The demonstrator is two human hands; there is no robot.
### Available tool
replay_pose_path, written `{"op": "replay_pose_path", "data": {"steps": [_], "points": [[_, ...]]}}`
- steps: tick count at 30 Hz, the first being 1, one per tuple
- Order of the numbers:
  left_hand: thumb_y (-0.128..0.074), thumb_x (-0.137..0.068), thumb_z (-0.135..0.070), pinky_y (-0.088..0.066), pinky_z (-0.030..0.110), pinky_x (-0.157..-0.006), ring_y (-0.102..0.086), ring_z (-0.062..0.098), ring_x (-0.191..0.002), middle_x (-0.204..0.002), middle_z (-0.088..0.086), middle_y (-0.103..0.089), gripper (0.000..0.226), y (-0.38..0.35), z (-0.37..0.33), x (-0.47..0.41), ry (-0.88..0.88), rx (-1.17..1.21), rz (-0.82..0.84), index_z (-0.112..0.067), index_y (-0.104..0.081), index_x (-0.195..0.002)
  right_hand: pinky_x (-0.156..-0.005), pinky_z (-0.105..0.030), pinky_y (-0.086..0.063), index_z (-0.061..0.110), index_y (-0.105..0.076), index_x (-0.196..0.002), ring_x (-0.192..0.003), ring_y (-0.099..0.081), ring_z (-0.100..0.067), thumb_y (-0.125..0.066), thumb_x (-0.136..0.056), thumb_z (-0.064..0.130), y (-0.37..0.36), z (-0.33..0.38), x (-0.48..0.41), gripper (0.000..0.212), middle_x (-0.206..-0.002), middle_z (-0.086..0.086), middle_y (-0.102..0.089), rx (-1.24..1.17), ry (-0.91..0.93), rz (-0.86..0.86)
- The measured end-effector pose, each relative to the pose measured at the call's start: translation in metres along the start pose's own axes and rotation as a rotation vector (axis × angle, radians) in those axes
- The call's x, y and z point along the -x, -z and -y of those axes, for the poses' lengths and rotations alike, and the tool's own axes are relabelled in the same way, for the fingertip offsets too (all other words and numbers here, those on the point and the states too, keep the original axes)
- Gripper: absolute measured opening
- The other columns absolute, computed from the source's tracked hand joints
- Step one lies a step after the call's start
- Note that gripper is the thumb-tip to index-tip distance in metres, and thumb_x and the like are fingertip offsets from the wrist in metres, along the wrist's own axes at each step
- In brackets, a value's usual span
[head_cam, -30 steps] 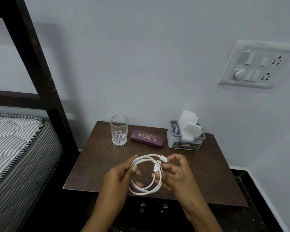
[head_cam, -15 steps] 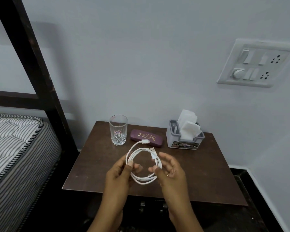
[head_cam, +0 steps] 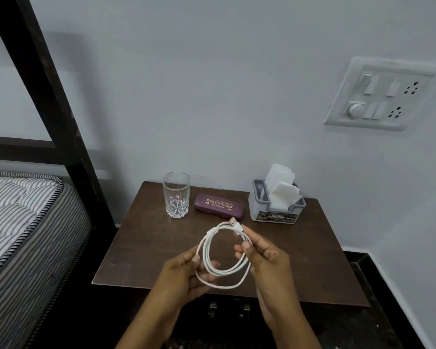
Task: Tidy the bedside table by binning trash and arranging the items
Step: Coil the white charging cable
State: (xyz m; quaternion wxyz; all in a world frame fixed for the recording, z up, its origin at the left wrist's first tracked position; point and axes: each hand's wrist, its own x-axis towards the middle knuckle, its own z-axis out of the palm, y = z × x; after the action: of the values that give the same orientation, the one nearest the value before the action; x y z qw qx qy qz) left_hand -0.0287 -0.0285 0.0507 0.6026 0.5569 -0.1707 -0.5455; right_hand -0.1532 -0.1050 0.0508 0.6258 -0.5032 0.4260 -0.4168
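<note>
While both hands hold it in the air, the white coiled USB cable hangs as a loose ring of several turns between the two sets of fingers, above the front half of the dark brown wooden worktop.

Left hand: fingers pinched together on the left side of the ring, thumb on top.

Right hand: fingers clamped on the strand just below the plug. The plug end, with its orange insert, sticks up past the fingertips.

Beyond the fingers, toward the wall, in a row:
- clear cut-glass tumbler, upright, beyond the left fingers
- maroon oblong spectacle case with gold lettering, lying flat, just beyond the plug
- grey plastic tissue holder with white tissues standing out of it, beyond the right fingers

None of the three touches the cable.

Far left of the left fingers: striped mattress and dark bed frame. High on the wall to the right: white switch plate.
</note>
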Motion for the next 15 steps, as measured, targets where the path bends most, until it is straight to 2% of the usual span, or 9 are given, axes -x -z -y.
{"op": "replay_pose_path", "data": {"steps": [2, 5, 8, 10, 12, 14, 15], "points": [[-0.039, -0.096, -0.002, -0.055, 0.019, -0.053, -0.065, 0.01, -0.054, -0.072, 0.004, -0.071, 0.035, -0.002, -0.002, 0.001, -0.001, -0.083, 0.013, -0.02, -0.069, -0.095, -0.065, -0.014, -0.053, 0.016, -0.07, -0.106, -0.072, -0.068, -0.004, -0.055, -0.088, -0.002, 0.003, -0.002, -0.002, 0.03, -0.085, 0.0, -0.075, 0.019, -0.006, -0.034], [-0.038, -0.088, 0.0, -0.051, 0.018, -0.054, -0.059, 0.01, -0.055, -0.062, 0.001, -0.07, 0.044, -0.009, -0.006, 0.005, -0.023, -0.226, 0.021, -0.014, -0.077, -0.072, -0.065, -0.013, -0.054, 0.01, -0.069, -0.11, -0.071, -0.069, -0.003, -0.054, -0.088, -0.004, 0.004, -0.006, -0.004, 0.029, -0.089, -0.001, -0.074, 0.075, -0.008, -0.068], [-0.042, -0.093, -0.025, -0.048, 0.016, -0.053, -0.061, 0.005, -0.052, -0.06, -0.002, -0.07, 0.045, -0.014, -0.005, 0.007, -0.041, -0.199, -0.011, -0.018, -0.076, -0.065, -0.074, -0.02, -0.057, 0.014, -0.07, -0.109, -0.08, -0.071, -0.01, -0.055, -0.088, -0.002, 0.001, -0.009, -0.004, 0.03, -0.089, 0.0, -0.075, 0.133, 0.0, -0.073], [-0.055, -0.081, -0.046, -0.049, 0.02, -0.062, -0.062, 0.01, -0.061, -0.067, -0.003, -0.071, 0.037, -0.015, -0.003, 0.007, -0.047, -0.2, -0.029, -0.018, -0.077, -0.073, -0.079, -0.027, -0.057, 0.017, -0.071, -0.107, -0.082, -0.071, -0.015, -0.056, -0.088, -0.001, -0.001, -0.011, -0.004, 0.031, -0.088, 0.002, -0.076, 0.19, 0.025, -0.072], [-0.064, -0.075, -0.036, -0.047, 0.019, -0.063, -0.06, 0.01, -0.063, -0.065, -0.002, -0.068, 0.028, -0.012, 0.003, 0.005, -0.085, -0.173, -0.035, -0.012, -0.076, -0.081, -0.079, -0.029, -0.057, 0.018, -0.071, -0.107, -0.079, -0.071, -0.011, -0.055, -0.088, -0.002, -0.003, -0.011, -0.004, 0.032, -0.086, 0.005, -0.075, 0.233, 0.036, -0.066], [-0.063, -0.082, -0.013, -0.049, 0.015, -0.059, -0.065, 0.006, -0.06, -0.064, -0.002, -0.07, 0.016, -0.008, 0.005, 0.003, -0.112, -0.097, -0.037, -0.008, -0.072, -0.095, -0.072, -0.02, -0.057, 0.018, -0.07, -0.105, -0.075, -0.071, -0.007, -0.053, -0.088, -0.005, -0.004, -0.01, -0.004, 0.033, -0.087, 0.007, -0.073, 0.232, 0.025, -0.049], [-0.063, -0.082, -0.005, -0.05, 0.014, -0.06, -0.066, 0.004, -0.062, -0.065, -0.003, -0.071, 0.021, -0.007, 0.005, 0.001, -0.151, -0.105, -0.066, -0.009, -0.069, -0.102, -0.068, -0.016, -0.055, 0.017, -0.07, -0.105, -0.075, -0.071, -0.005, -0.052, -0.088, -0.006, -0.005, -0.01, -0.004, 0.034, -0.09, 0.005, -0.073, 0.233, 0.021, -0.037]]}}
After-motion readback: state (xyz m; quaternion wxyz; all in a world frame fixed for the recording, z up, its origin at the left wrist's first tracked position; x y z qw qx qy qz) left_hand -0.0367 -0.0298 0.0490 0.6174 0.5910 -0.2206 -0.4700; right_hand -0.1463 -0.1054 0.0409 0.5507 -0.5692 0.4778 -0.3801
